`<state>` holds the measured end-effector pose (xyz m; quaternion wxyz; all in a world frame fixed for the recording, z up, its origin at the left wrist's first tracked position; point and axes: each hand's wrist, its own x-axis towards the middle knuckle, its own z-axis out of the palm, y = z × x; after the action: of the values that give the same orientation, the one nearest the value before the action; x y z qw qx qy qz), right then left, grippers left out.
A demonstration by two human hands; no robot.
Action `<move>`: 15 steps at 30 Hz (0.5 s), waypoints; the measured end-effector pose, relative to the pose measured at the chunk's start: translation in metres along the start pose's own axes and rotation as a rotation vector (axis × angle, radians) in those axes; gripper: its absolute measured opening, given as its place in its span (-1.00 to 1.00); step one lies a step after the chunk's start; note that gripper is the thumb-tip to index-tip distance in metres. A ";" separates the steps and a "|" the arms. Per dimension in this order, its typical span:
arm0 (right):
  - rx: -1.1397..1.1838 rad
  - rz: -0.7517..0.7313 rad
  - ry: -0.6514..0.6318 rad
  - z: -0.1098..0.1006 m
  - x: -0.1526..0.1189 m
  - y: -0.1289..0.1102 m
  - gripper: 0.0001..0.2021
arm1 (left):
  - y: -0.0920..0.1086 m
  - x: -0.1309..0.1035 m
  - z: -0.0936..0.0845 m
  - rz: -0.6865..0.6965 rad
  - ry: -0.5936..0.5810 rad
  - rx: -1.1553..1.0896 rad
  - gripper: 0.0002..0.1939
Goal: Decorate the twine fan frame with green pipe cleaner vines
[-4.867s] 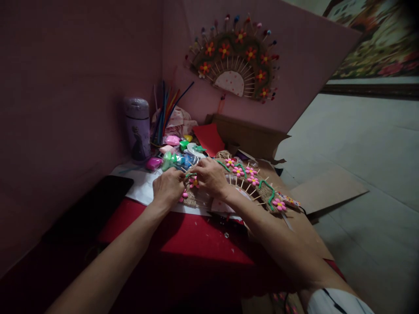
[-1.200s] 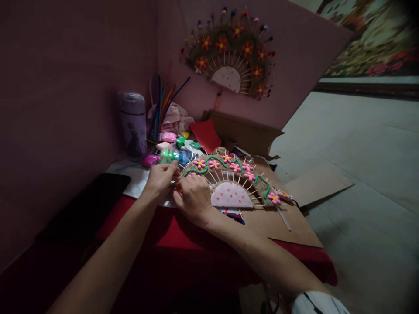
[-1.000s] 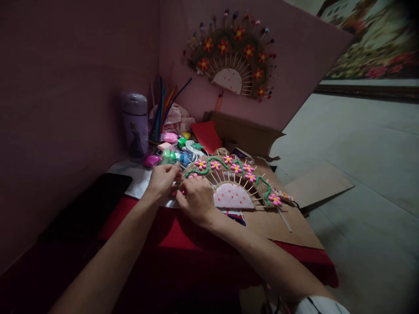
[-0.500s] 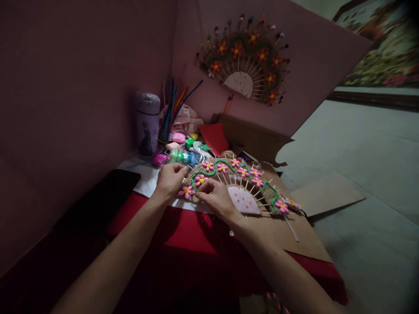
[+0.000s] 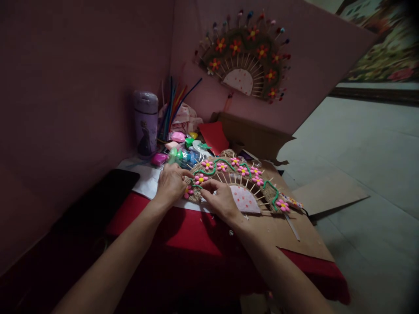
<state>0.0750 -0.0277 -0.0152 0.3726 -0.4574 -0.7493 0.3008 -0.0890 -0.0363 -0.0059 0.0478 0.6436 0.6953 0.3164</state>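
A fan-shaped twine craft (image 5: 270,192) with pink flowers, thin sticks and a dotted half-circle (image 5: 244,199) lies on cardboard and white paper. A wavy green strand (image 5: 214,167) runs along its band. At the fan's left end, my right hand (image 5: 222,200) pinches the loose end of the green strand between thumb and fingers. My left hand (image 5: 172,183) is beside it, its index finger stretched onto the strand near the leftmost flowers; its thumb is mostly hidden.
Behind the fan are bagged colored clay (image 5: 178,137), a purple bottle (image 5: 146,124), pipe cleaners (image 5: 176,104) and red paper (image 5: 214,138). A similar fan (image 5: 235,48) hangs on the wall. A dark flat object (image 5: 98,196) lies left.
The end of the green strand has been lifted and bent toward the right, held by my right hand. My left index finger has moved right and reaches onto the strand.
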 end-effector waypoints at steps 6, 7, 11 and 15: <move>-0.242 -0.131 0.088 0.000 -0.005 -0.002 -0.82 | -0.002 -0.001 0.003 0.021 0.052 -0.002 -0.70; -0.274 -0.141 0.088 0.000 -0.006 -0.002 -0.81 | -0.003 0.000 0.003 0.015 0.063 -0.022 -0.71; -0.373 -0.175 0.090 -0.001 -0.012 -0.002 -0.73 | -0.007 0.002 0.004 -0.004 0.077 -0.096 -0.71; -0.436 -0.210 0.082 -0.001 -0.015 -0.001 -0.75 | -0.008 0.002 0.005 0.019 0.045 -0.088 -0.68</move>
<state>0.0798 -0.0419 -0.0180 0.3243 -0.4586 -0.8242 0.0727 -0.0943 -0.0326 -0.0134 0.0575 0.6402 0.6754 0.3614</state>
